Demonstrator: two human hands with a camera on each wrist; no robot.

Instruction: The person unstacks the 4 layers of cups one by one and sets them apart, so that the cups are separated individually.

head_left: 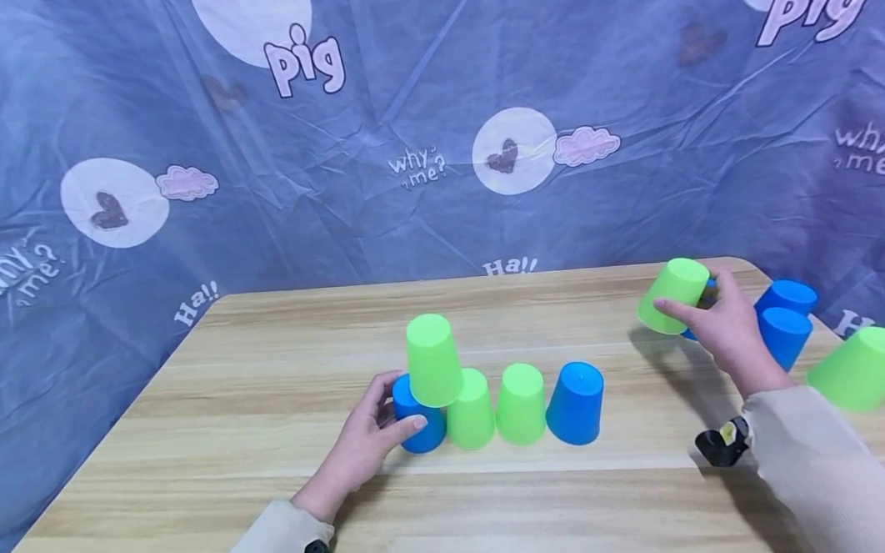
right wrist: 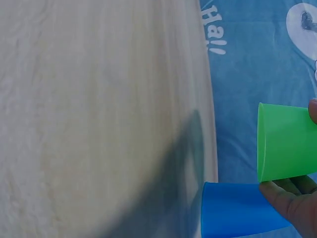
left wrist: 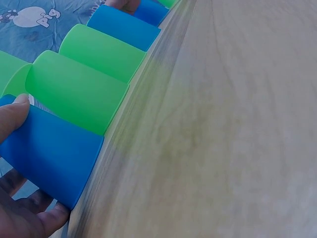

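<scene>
Four upside-down cups form a row in the head view: a blue cup (head_left: 433,434), two green cups (head_left: 474,421) and another blue cup (head_left: 575,407). A further green cup (head_left: 433,360) sits on top, bridging the left blue cup and the green one beside it. My left hand (head_left: 364,435) holds the left blue cup (left wrist: 49,153), thumb on its near side and fingers around the far side. At the right, my right hand (head_left: 730,324) grips a green cup (head_left: 669,294), tilted and raised over the table, its shadow below. A blue cup (right wrist: 237,210) is partly hidden behind that hand.
Right of my right forearm stand two blue cups (head_left: 789,293) close together and a green cup (head_left: 864,371) near the table's right edge. The wooden table (head_left: 266,352) ends at a blue printed cloth (head_left: 364,214) hanging behind it.
</scene>
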